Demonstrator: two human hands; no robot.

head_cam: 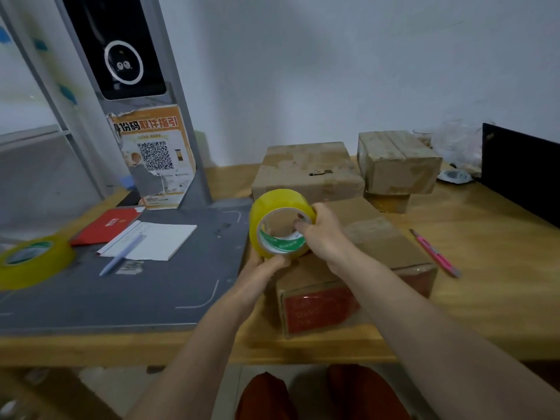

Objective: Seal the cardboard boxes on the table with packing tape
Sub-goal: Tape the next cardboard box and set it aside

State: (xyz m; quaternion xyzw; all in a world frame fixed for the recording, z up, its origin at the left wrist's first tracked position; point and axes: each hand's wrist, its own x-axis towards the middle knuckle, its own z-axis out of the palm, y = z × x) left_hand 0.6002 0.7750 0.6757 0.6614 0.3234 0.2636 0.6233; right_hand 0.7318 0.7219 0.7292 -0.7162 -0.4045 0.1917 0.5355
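A yellow roll of packing tape [266, 213] is held upright above the near cardboard box [385, 247], which has a red label on its front. My left hand [266, 265] grips the roll from below. My right hand [321, 234] holds its right side, with fingers curled into the core and the thumb on the outer rim. Two more cardboard boxes stand behind: a wide flat one [306, 171] and a smaller one [397, 159] raised on a tape roll at the back right.
A second yellow tape roll [33, 262] lies at the far left on a grey scale platform [121, 295], beside a red booklet, a notepad and a pen [121, 256]. A pink utility knife [436, 253] lies right of the near box. A black panel [521, 171] stands at far right.
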